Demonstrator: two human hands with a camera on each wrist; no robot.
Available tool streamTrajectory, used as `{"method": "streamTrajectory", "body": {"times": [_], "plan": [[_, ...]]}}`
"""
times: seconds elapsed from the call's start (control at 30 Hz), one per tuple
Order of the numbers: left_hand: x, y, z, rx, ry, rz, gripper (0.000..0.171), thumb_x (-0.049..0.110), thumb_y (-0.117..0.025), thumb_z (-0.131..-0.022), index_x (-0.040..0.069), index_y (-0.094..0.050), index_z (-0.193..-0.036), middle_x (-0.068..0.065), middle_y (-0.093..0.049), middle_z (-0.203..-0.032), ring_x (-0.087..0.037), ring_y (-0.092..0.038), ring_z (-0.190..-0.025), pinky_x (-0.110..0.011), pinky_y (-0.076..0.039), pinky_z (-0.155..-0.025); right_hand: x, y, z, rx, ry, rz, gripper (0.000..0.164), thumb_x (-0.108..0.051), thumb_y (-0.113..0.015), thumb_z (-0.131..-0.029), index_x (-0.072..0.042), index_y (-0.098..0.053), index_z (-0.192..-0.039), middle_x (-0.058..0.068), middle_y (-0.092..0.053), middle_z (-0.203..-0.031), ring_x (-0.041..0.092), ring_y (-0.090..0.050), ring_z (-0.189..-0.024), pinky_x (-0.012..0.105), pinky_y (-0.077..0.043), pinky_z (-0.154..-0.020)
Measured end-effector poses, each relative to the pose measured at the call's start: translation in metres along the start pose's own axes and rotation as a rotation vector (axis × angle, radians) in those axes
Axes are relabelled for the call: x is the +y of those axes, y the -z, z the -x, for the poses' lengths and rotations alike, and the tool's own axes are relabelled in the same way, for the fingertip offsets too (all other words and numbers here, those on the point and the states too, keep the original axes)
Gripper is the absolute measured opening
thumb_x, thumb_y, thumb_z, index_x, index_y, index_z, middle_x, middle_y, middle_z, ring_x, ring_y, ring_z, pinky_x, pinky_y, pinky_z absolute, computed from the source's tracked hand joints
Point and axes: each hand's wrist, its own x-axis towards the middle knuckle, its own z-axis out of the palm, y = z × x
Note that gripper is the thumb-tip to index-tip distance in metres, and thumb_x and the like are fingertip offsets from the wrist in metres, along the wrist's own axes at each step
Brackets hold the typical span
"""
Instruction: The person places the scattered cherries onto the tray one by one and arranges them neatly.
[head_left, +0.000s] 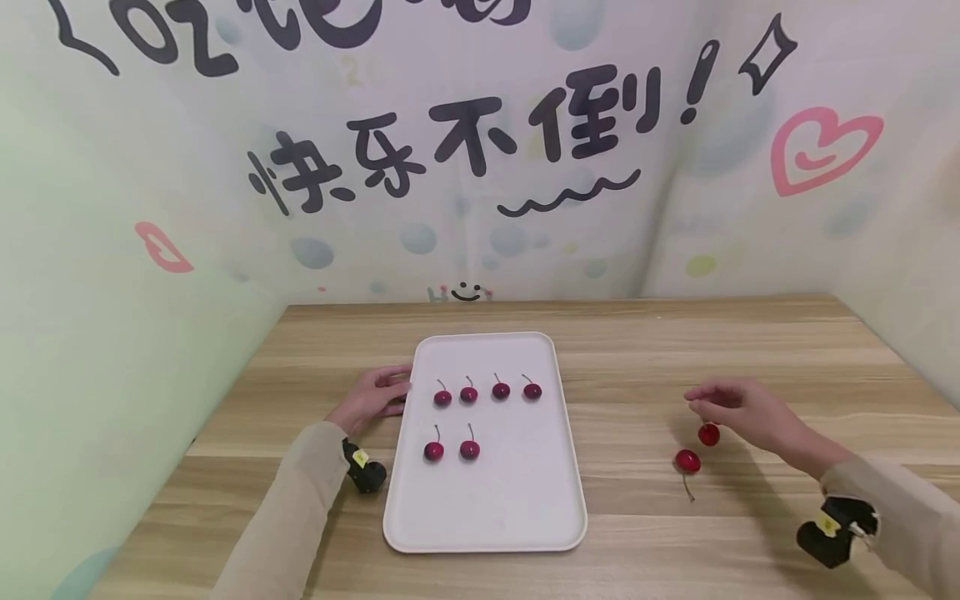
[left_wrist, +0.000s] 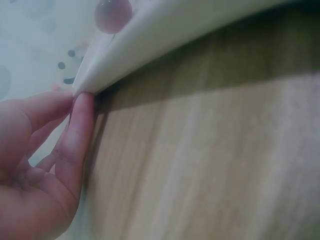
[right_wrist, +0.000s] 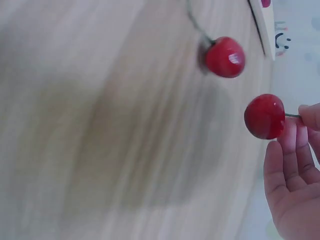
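My right hand (head_left: 738,408) pinches a red cherry (right_wrist: 265,116) by its green stem, and the fruit hangs below the fingertips over the table. Close to it, a second cherry (head_left: 687,462) lies on the wood with its stem toward me. At the left side of a white rectangular tray (head_left: 487,517), my left hand (head_left: 375,392) grips the rim between thumb and fingers. On the tray are dark red cherries with stems up: a back row of several, including one at its right end (head_left: 532,391), and two in front, one being the left cherry (head_left: 433,451).
The wood-grain table (head_left: 630,342) runs back to a white printed cloth (head_left: 465,250) with black lettering, and side cloths flank it. Each wrist wears a black camera; the right camera (head_left: 832,533) sits low near the table.
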Motion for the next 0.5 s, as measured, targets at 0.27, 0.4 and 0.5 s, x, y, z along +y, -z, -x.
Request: {"method": "streamTrajectory", "body": {"times": [0.27, 0.4, 0.5], "plan": [[-0.001, 0.001, 0.000, 0.002, 0.006, 0.003, 0.044, 0.009, -0.053, -0.089, 0.004, -0.041, -0.131, -0.022, -0.047, -0.119, -0.015, -0.058, -0.085, -0.026, -0.053, -0.072, -0.020, -0.003, -0.015, -0.076, 0.016, -0.055, 0.033, -0.024, -0.057, -0.087, 0.002, -0.058, -0.108, 0.012, -0.060, -0.093, 0.018, -0.057, -0.081, 0.031, -0.052, -0.068], [-0.001, 0.001, -0.001, 0.001, 0.005, 0.005, 0.044, 0.009, -0.053, -0.089, 0.005, -0.041, -0.131, -0.023, -0.047, -0.121, -0.016, -0.058, -0.089, -0.027, -0.053, -0.072, -0.031, -0.007, -0.023, -0.113, 0.024, -0.097, 0.033, -0.023, -0.056, -0.088, 0.003, -0.057, -0.107, 0.013, -0.060, -0.090, 0.018, -0.058, -0.078, 0.034, -0.052, -0.070], [-0.002, 0.001, -0.002, -0.004, -0.002, 0.000, 0.044, 0.008, -0.052, -0.089, 0.005, -0.041, -0.132, -0.024, -0.047, -0.122, -0.017, -0.058, -0.090, -0.027, -0.053, -0.073, -0.040, -0.011, -0.029, -0.135, 0.043, -0.124, 0.030, -0.019, -0.056, -0.088, 0.005, -0.057, -0.106, 0.014, -0.060, -0.087, 0.018, -0.058, -0.076, 0.035, -0.052, -0.070]]}}
